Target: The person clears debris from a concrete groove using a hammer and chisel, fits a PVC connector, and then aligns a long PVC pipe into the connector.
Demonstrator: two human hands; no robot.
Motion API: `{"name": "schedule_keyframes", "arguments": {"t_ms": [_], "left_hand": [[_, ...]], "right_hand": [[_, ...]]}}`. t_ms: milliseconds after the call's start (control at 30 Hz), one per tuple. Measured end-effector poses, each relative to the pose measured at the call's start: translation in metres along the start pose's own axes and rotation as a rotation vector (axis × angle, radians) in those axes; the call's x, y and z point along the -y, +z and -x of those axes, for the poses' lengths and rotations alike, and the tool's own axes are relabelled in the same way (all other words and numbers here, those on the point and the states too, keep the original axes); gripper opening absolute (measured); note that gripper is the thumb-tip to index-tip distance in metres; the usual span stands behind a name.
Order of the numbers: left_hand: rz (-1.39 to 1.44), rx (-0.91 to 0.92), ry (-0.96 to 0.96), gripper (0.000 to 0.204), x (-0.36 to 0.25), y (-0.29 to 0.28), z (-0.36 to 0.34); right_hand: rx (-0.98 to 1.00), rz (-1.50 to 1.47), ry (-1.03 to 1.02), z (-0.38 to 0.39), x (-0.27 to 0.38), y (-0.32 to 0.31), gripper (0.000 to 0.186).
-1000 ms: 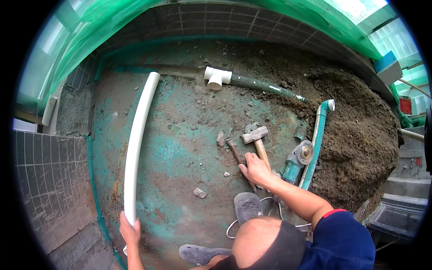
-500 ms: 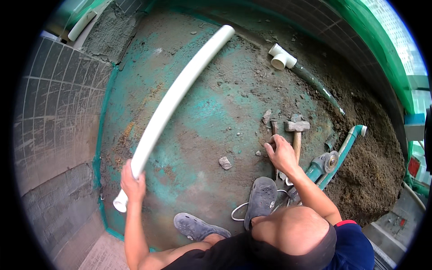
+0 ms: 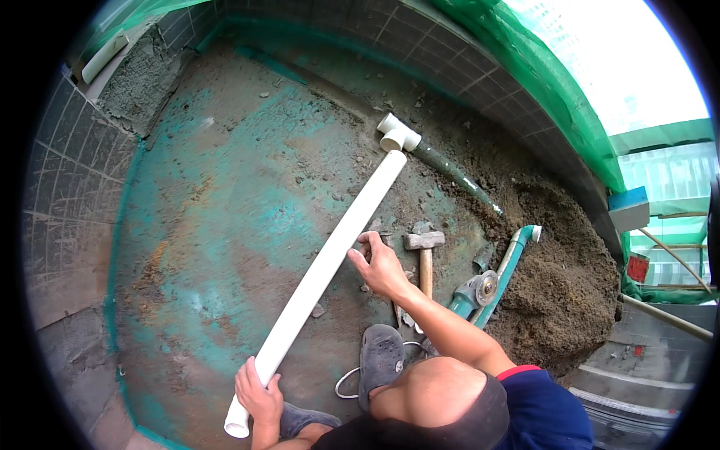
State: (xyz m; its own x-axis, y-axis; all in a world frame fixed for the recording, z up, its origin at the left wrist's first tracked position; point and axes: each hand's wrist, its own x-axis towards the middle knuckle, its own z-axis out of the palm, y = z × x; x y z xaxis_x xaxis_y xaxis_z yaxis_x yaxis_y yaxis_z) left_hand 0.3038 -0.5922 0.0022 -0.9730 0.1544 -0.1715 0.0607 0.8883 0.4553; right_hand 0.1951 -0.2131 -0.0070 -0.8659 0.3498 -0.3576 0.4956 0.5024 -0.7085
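A small red sign (image 3: 638, 267) hangs at far right; above it, a blue-topped white box (image 3: 628, 208).

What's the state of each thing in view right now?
Pipe: lying on the floor, far end at the tee fitting.
Left hand: gripping the pipe's near end.
Right hand: fingers on the pipe's middle.
Hammer: lying on the floor, unheld.
Angle grinder: lying on the floor, unheld.

White pipe (image 3: 322, 274), white tee fitting (image 3: 397, 133). Teal-green floor coating (image 3: 225, 172), patchy with brown dirt. Grey shoe (image 3: 381, 360); teal, possibly green, angle grinder (image 3: 472, 296).
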Motion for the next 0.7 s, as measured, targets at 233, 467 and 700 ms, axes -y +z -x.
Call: {"name": "schedule_keyframes", "arguments": {"t_ms": [233,467,700], "left_hand": [[0.002,0.002,-0.026,0.074,-0.003,0.004,-0.003],[-0.027,-0.004,-0.001,0.075,-0.003,0.015,-0.01],[-0.091,0.051,0.033,0.08,-0.024,-0.016,-0.003]], "right_hand": [[-0.005,-0.105,0.066,-0.022,0.003,0.002,0.083],[-0.065,-0.026,0.11,-0.048,0.018,0.006,0.109],[-0.013,-0.111,0.165,-0.064,0.026,-0.002,0.108]]}}
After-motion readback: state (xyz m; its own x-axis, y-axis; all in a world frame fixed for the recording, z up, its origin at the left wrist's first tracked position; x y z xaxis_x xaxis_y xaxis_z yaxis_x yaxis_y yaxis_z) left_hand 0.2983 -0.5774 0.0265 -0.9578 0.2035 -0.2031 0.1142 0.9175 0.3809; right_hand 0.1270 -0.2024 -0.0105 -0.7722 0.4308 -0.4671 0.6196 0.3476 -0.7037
